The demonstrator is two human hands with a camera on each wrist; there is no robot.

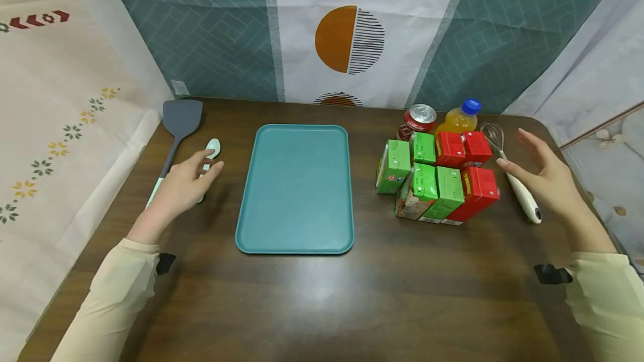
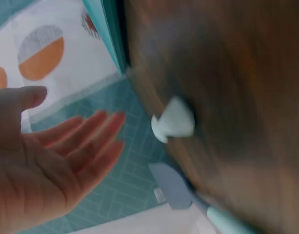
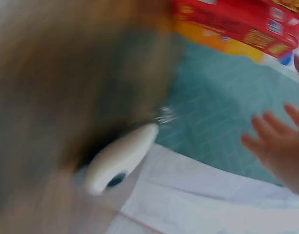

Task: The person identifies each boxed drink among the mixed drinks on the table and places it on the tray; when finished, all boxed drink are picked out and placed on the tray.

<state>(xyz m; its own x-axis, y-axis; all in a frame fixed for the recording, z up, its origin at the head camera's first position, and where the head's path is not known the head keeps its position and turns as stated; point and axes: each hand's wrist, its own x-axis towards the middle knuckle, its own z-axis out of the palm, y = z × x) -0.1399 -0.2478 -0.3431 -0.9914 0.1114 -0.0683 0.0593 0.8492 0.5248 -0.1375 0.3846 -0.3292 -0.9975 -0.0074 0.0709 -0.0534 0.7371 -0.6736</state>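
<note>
The left hand (image 1: 181, 184), fingers loosely spread, hovers over a pale spoon (image 1: 213, 147) on the tabletop (image 1: 317, 306); the right hand (image 1: 548, 180), equally relaxed, hangs beside a whisk (image 1: 524, 199).

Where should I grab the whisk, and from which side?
Probably by the handle, from the right with the right hand: the thick handle lies angled toward you with that hand on its right, while the thin wires lie close beside the red boxes on the left.
</note>
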